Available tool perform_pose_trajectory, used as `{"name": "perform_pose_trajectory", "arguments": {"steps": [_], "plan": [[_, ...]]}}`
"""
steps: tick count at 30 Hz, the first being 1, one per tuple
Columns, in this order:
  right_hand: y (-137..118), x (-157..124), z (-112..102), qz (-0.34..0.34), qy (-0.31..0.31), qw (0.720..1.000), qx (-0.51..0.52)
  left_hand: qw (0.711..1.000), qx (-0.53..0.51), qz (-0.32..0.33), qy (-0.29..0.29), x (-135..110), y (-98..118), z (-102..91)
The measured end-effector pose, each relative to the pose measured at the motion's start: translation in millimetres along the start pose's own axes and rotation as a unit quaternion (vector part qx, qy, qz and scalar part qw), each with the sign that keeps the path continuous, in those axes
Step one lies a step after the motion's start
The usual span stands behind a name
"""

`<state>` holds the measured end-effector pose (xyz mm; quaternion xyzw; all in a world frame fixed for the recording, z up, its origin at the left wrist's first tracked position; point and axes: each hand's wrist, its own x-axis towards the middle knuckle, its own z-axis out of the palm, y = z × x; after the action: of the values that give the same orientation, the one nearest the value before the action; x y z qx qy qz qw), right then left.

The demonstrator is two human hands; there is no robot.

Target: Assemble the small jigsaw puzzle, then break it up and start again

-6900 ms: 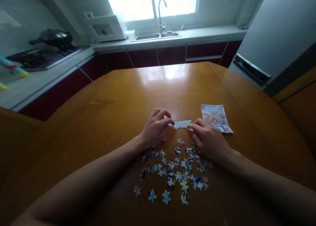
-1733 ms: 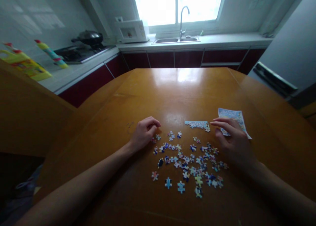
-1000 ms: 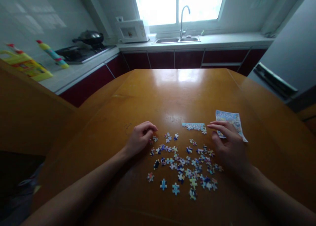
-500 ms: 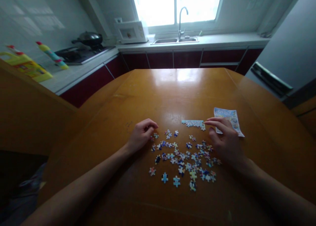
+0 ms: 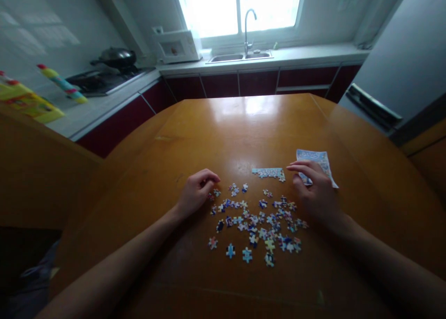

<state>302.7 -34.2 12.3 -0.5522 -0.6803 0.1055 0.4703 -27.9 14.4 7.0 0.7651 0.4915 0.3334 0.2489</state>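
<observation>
Nearest, a light-blue, knobbed jigsaw piece point(image 5: 247, 255) lies flat in front of the scattered, multicoloured loose pieces point(image 5: 270, 245) on the glossy, orange-brown wooden tabletop point(image 5: 195, 138). The left hand point(image 5: 197, 190) rests at their left edge, its grip loosely curled; whether anything is inside cannot be told. About seven seconds ago it was at the joined strip; now it is well apart from it. The right hand point(image 5: 315, 189) has also drawn off slightly: its grip is parted, thumb away from the extended fingers, with nothing visible in it. Beyond the loose pieces, the pale-blue, straight-topped joined strip point(image 5: 267, 172) lies uncovered, just beside the right fingertips. The blue, printed paper leaflet point(image 5: 321, 159) is now partly hidden behind that hand.
</observation>
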Motion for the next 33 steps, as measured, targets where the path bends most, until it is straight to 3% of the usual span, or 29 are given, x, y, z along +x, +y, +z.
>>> {"name": "perform_pose_trajectory", "arguments": {"steps": [5, 9, 15, 22, 28, 33], "plan": [[4, 5, -1, 0.004, -0.014, 1.0, 0.015, 0.999, 0.014, 0.047, -0.016, 0, 0, 1.8], [8, 10, -3, 0.017, -0.057, 0.998, 0.023, 0.993, 0.053, 0.085, -0.069, 3, 0, 3.2], [16, 16, -16, 0.042, -0.175, 0.984, -0.003, 0.985, 0.089, 0.115, -0.097, 5, -4, 3.2], [21, 21, -32, 0.129, -0.332, 0.931, -0.08, 0.981, 0.104, 0.126, -0.104, 5, -6, 3.0], [10, 21, -30, 0.152, -0.376, 0.912, -0.06, 0.98, 0.102, 0.132, -0.106, 5, -11, 2.4], [9, 15, -26, 0.126, -0.378, 0.917, -0.037, 0.981, 0.101, 0.133, -0.101, 6, -12, 3.3]]}}
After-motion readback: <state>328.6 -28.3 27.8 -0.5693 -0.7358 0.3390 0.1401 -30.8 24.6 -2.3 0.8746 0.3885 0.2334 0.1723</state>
